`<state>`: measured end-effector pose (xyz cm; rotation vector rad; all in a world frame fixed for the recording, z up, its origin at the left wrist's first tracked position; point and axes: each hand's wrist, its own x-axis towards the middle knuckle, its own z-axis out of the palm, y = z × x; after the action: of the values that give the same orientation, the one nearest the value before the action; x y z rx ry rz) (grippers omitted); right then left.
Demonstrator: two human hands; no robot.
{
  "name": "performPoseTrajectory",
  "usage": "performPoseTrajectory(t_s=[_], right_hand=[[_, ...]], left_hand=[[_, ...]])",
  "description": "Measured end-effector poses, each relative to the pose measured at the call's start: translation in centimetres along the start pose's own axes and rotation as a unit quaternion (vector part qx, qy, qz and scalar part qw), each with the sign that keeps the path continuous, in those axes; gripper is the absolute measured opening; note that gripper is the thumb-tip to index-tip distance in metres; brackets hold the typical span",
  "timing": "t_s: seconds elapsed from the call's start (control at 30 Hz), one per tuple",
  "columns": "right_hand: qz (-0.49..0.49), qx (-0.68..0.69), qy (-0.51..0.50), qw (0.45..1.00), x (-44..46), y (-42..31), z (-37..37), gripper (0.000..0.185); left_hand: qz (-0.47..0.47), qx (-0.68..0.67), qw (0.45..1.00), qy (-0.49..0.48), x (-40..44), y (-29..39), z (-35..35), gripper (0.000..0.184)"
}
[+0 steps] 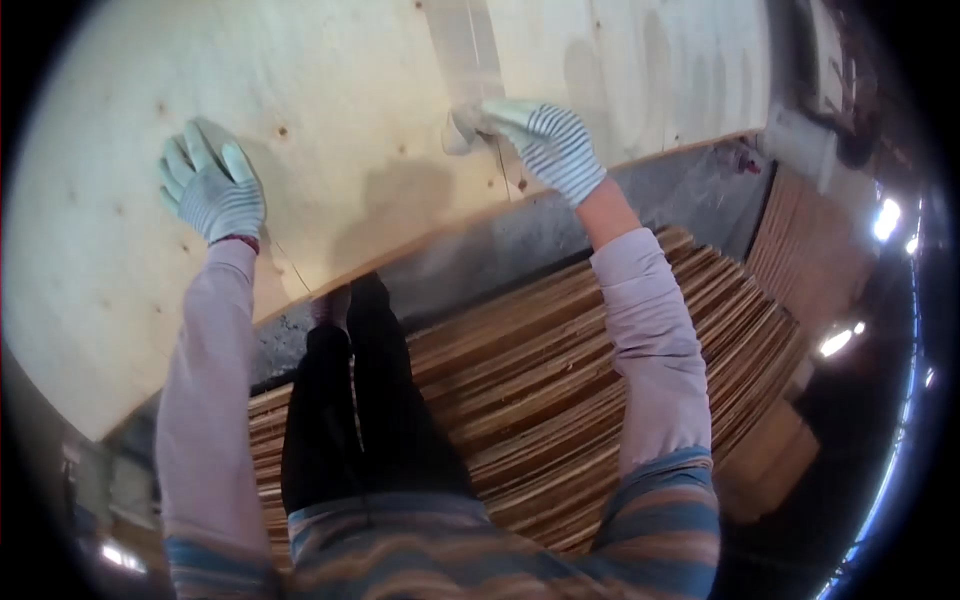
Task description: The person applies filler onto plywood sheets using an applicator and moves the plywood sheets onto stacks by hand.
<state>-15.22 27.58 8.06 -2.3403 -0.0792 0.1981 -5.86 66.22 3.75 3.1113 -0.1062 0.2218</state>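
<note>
Wood panel (330, 60) lies broad face up, near edge toward the person. Left hand (212, 188) is flat on its left part, fingers released and spread, likely to steady it. Right hand (560, 145) has fingers clenched on a pale tool (458, 133), too blurred to name, by a crack (503, 170) near the edge, probably for control there. Stacked sheets (530, 370) sit on the near side.
</note>
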Motion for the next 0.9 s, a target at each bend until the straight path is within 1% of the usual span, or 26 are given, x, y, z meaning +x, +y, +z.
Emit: performPoseTrajectory(t_s=[0.07,0.13,0.17,0.23,0.27,0.3,0.33,0.37,0.4,0.43,0.47,0.5,0.53,0.57,0.63,0.67,0.73,0.8,0.83,0.9], right_hand=[[0.044,0.142,0.081,0.986,-4.9,-0.2,2.9,0.023],[0.016,-0.058,0.112,0.992,-9.5,-2.5,4.4,0.022],[0.033,-0.090,0.110,0.989,-11.4,-3.3,5.6,0.022],[0.062,-0.154,0.117,0.979,-13.5,-5.4,7.3,0.021],[0.143,-0.053,0.146,0.978,-13.1,-6.0,7.3,0.021],[0.219,0.051,0.167,0.960,-12.5,-6.6,7.0,0.020],[0.289,0.143,0.188,0.928,-10.4,-8.9,5.5,0.021],[0.354,0.232,0.222,0.879,-8.4,-11.3,3.9,0.022],[0.294,0.355,0.265,0.847,-7.1,-10.0,3.7,0.022],[0.230,0.473,0.304,0.794,-5.4,-7.9,3.6,0.023],[0.196,0.284,0.298,0.890,-3.1,-4.9,3.7,0.024],[0.197,0.127,0.257,0.937,-0.7,-2.4,3.0,0.024],[0.191,-0.036,0.223,0.955,1.6,0.0,2.2,0.025],[0.223,-0.152,0.160,0.950,3.3,0.3,0.3,0.025],[0.213,-0.006,0.121,0.970,5.0,-2.8,-0.6,0.025],[0.209,0.075,0.097,0.970,5.1,-4.0,0.7,0.025],[0.276,0.017,0.077,0.958,0.9,-6.4,5.0,0.026],[0.199,0.171,0.178,0.948,-4.9,-9.2,11.4,0.027],[0.253,0.203,0.185,0.928,-7.5,-10.9,13.9,0.028],[0.370,0.271,0.181,0.870,-9.1,-17.0,17.9,0.027]], left_hand=[[0.013,0.001,1.000,-0.016,0.1,0.2,-0.3,0.060],[0.000,-0.003,0.999,-0.032,0.6,0.3,-0.7,0.060],[0.006,0.034,0.999,-0.016,0.3,0.4,-0.6,0.059],[0.008,0.034,0.999,-0.018,-0.4,-0.5,-0.6,0.059],[0.008,0.027,1.000,-0.008,0.4,-0.4,-0.3,0.059],[0.048,-0.003,0.999,-0.018,1.1,-1.8,-0.1,0.060],[0.081,-0.033,0.995,-0.039,1.6,-3.9,-0.8,0.061],[0.111,-0.061,0.990,-0.064,2.1,-6.5,-1.9,0.062],[0.143,-0.087,0.982,-0.084,2.6,-8.6,-2.3,0.063],[0.107,-0.048,0.992,-0.050,2.2,-10.4,-1.7,0.063],[0.074,-0.009,0.997,-0.015,1.8,-11.9,-0.7,0.064],[0.041,0.030,0.999,0.017,1.6,-12.8,0.1,0.064],[0.038,0.027,0.999,0.012,1.7,-12.8,0.2,0.064],[0.036,0.025,0.999,0.003,1.8,-12.6,0.1,0.063],[0.046,0.021,0.999,-0.006,1.6,-12.7,0.4,0.064],[0.055,0.019,0.998,-0.006,1.5,-12.9,0.5,0.065],[0.035,0.033,0.999,-0.020,1.4,-12.9,0.5,0.068],[0.015,0.056,0.997,-0.043,1.6,-12.4,-0.5,0.069],[0.003,0.063,0.997,-0.053,1.6,-11.7,-0.8,0.070],[0.027,-0.003,0.998,-0.055,2.3,-12.9,-1.1,0.071]])
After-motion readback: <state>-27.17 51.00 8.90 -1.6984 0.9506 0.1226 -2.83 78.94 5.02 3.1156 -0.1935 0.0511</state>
